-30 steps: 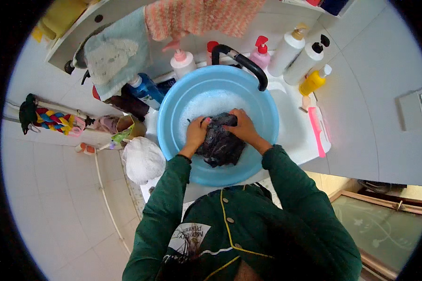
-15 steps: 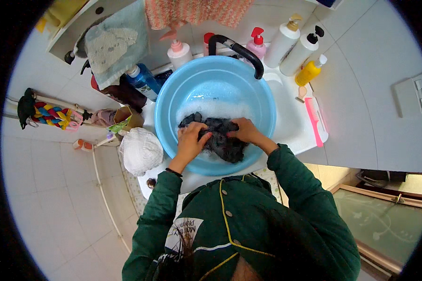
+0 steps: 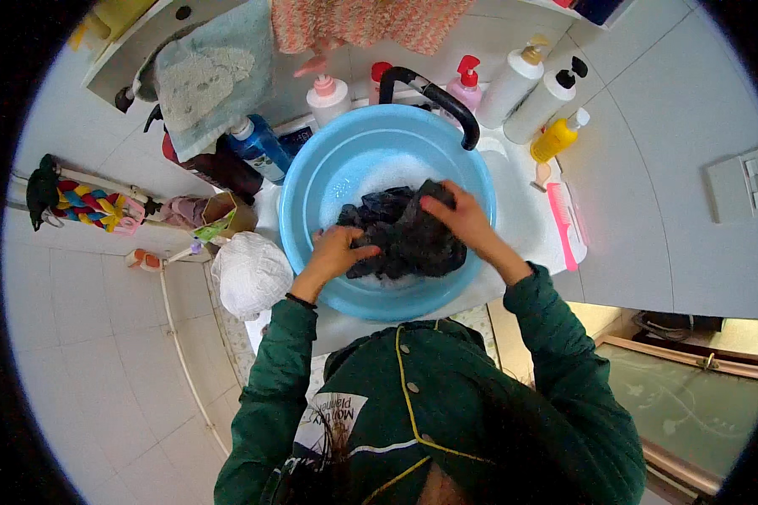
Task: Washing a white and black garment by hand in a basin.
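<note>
A dark, wet piece of cloth (image 3: 434, 244), bunched up, lies in a light blue plastic basin (image 3: 303, 189) of sudsy water. Its exact garment type cannot be made out. With thumb on top, my right hand (image 3: 467, 220) grips the cloth at its upper right and lifts a fold. My left hand (image 3: 335, 254) is closed at the cloth's left edge, its thumb across the dark fabric and some fingers partly hidden by it. Above the basin's far rim arches a black faucet (image 3: 434, 91).
The basin sits on a white sink (image 3: 514, 210). Behind it stand a pink-topped pump bottle (image 3: 328, 99), a blue bottle (image 3: 259, 150), white pump bottles (image 3: 537, 108) and a yellow bottle (image 3: 553, 140). A pink comb (image 3: 562, 223) lies right; a white cloth bundle (image 3: 251, 276) sits left.
My right hand has moved right and up, raising and folding over part of the dark cloth. My left hand has shifted slightly down. The cloth is more heaped toward the right.
</note>
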Demonstrator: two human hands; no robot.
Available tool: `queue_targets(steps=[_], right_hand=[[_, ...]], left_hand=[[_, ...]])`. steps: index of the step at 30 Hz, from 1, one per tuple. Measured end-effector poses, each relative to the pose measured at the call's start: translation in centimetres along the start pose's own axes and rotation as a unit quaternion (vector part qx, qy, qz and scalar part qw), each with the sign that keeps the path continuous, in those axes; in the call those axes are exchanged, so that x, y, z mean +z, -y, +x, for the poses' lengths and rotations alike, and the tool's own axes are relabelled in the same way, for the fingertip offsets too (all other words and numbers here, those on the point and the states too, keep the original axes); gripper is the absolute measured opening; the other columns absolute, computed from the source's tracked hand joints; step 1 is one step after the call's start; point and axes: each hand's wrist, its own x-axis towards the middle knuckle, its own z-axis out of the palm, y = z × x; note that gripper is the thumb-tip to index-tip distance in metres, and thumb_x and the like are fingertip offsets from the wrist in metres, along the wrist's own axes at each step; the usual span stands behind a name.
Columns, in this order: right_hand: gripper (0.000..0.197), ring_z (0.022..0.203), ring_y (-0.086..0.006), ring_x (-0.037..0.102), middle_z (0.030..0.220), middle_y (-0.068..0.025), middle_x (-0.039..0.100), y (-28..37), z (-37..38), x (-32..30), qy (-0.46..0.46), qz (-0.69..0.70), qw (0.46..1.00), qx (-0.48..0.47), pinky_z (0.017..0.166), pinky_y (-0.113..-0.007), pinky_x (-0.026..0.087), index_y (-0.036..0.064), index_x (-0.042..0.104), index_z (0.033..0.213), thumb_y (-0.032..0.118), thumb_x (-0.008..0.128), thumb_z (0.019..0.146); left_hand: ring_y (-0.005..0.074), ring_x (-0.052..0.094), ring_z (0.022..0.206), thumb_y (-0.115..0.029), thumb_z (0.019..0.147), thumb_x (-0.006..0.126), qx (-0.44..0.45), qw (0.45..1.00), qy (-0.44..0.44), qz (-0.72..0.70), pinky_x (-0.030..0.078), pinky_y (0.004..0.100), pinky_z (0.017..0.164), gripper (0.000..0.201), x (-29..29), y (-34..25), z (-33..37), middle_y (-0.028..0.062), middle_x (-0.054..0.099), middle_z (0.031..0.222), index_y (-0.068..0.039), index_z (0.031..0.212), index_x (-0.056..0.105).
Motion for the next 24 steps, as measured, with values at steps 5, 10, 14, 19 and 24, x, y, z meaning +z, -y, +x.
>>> queue_targets(steps=[5, 10, 14, 19, 24], right_hand=[[0.084, 0.114, -0.0475, 0.035, 0.136, -0.0197, 0.026, -6.5, -1.7, 4.8, 0.053, -0.429, 0.9, -0.045, 0.088, -0.056, 0.035, 0.0238, 0.03, 0.132, 0.05, 0.07, 0.063], [0.11, 0.112, -0.0564, 0.03, 0.136, -0.0289, 0.013, -7.2, -0.4, 8.1, 0.122, -0.415, 0.902, 0.003, 0.083, -0.063, 0.036, 0.0285, 0.01, 0.138, 0.044, 0.078, 0.053], [0.107, 0.104, -0.0524, 0.041, 0.132, -0.0296, 0.02, -9.1, 2.0, 8.1, 0.047, -0.425, 0.904, -0.021, 0.079, -0.056, 0.042, 0.0239, 0.015, 0.137, 0.042, 0.078, 0.052], [0.084, 0.089, -0.0411, 0.054, 0.113, -0.0229, 0.043, -9.9, 6.2, 6.3, 0.1, -0.365, 0.926, 0.02, 0.072, -0.047, 0.046, 0.012, 0.031, 0.128, 0.031, 0.074, 0.059], [0.074, 0.103, -0.0396, 0.045, 0.111, -0.0195, 0.042, -9.5, 3.7, 5.8, 0.038, -0.202, 0.977, -0.049, 0.083, -0.049, 0.039, 0.0158, 0.037, 0.122, 0.022, 0.072, 0.058]], left_hand=[[0.0408, 0.036, 0.116, -0.052, 0.064, 0.068, 0.051, 0.953, -0.167, 0.246, 0.029, 0.0657, 0.081, 0.077, 3.3, -0.9, -0.5, 0.0161, 0.037, 0.129, -0.013, 0.125, 0.041], [0.0508, 0.026, 0.115, -0.046, 0.062, 0.071, -0.035, 0.965, -0.104, 0.237, 0.031, 0.0659, 0.079, 0.092, 6.0, -0.6, 1.2, 0.0196, 0.02, 0.136, -0.018, 0.135, 0.023], [0.0456, 0.035, 0.11, -0.042, 0.061, 0.073, -0.06, 0.976, -0.078, 0.195, 0.038, 0.0548, 0.081, 0.092, 5.7, -0.9, 3.6, 0.023, 0.026, 0.131, -0.016, 0.135, 0.024], [0.0388, 0.043, 0.101, -0.039, 0.068, 0.07, 0.007, 0.977, -0.185, 0.11, 0.042, 0.0442, 0.072, 0.076, 6.6, 2.3, 6.2, 0.0258, 0.04, 0.113, -0.006, 0.126, 0.033], [0.0276, 0.044, 0.107, -0.048, 0.079, 0.058, -0.125, 0.826, -0.07, -0.545, 0.04, 0.0421, 0.083, 0.061, 3.3, -0.2, 6.2, 0.0147, 0.043, 0.119, -0.009, 0.122, 0.039]])
